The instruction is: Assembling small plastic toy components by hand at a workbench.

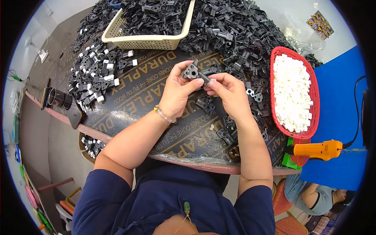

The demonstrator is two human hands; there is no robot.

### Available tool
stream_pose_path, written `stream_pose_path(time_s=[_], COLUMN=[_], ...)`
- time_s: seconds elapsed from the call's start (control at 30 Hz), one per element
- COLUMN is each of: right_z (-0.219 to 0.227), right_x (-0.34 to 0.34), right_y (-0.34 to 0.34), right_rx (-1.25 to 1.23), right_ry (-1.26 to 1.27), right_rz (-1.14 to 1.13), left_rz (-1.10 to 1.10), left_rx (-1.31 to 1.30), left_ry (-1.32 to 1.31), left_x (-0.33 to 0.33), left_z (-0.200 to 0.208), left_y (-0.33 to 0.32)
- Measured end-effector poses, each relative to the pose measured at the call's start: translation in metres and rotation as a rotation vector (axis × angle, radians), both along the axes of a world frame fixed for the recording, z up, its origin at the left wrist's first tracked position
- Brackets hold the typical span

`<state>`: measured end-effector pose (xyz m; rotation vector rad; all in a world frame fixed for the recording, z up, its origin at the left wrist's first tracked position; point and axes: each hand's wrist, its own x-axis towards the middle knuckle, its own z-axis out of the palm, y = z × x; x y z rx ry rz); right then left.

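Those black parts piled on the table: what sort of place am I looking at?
Probably a small assembly workshop. Loose black parts lie heaped on the table, a red basket of small white pieces sits at the right, and a corded orange tool is near it.

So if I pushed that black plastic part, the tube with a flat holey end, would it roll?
The black plastic part probably wouldn't roll far: its holed end sticks out wider than its tube. It's likely light, since the left hand and right hand just pinch it. It seems stiff too, showing no bend between them.
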<state>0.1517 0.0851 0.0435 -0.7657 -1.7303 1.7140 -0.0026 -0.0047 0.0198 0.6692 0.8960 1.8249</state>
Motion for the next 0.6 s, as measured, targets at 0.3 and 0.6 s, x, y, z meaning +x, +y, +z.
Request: stream_pose_path(time_s=[0.3, 0.6], right_z=[0.005, 0.003], right_x=[-0.001, 0.001], right_y=[-0.007, -0.009], right_rx=[-0.152, -0.105], right_ry=[0.05, 0.01], right_rz=[-0.034, -0.019], left_rz=[0.059, -0.131], left_rx=[0.02, -0.052], left_ry=[0.074, 0.043], left_x=[0.004, -0.01], left_z=[0.0, 0.001], left_y=[0.0, -0.003])
